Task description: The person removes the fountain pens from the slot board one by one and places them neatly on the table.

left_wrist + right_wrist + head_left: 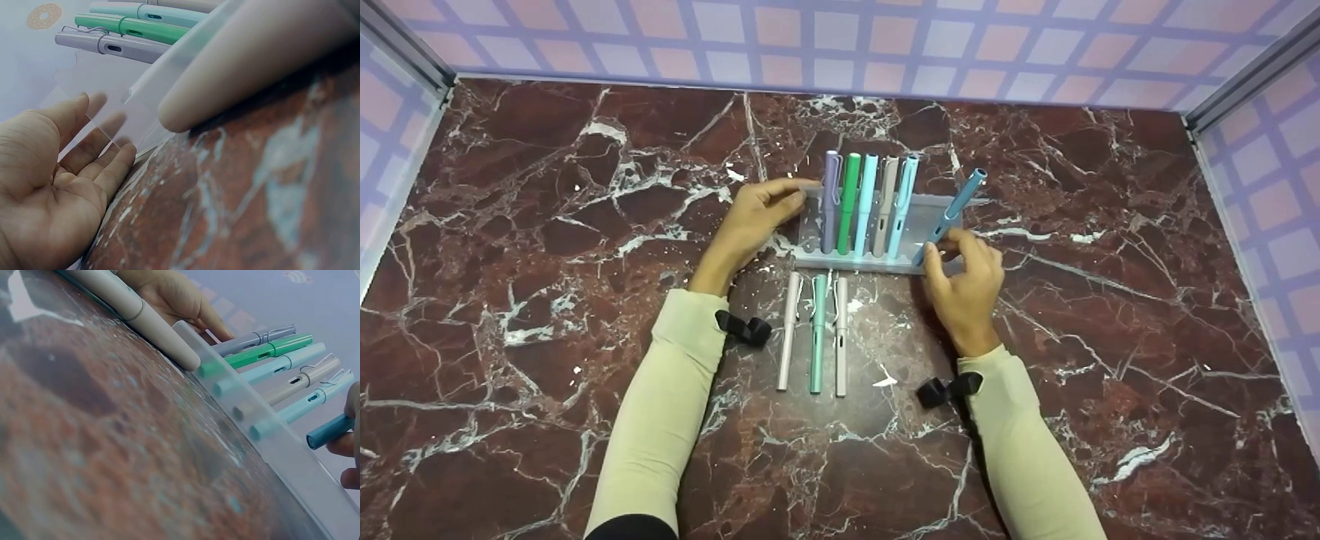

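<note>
My left hand (757,221) pinches the left edge of a clear pen stand (810,259); in the left wrist view some fingers (115,121) show through its panel. With thumb and fingers, my right hand (967,281) grips a dark blue pen (962,199), tilted to the right at the stand's right part. In the right wrist view its lower end (323,434) is above the front lip (264,439). Standing side by side in the stand are a purple pen (830,202), a green pen (849,202), a light blue pen (865,202), a grey-brown pen (883,214) and another light blue pen (903,206).
In front of the stand, a pale pink pen (788,330), a mint green pen (817,337) and a beige-grey pen (841,341) lie side by side on the dark red marbled table (1110,315). Checked panels (847,45) border the table at the back and sides.
</note>
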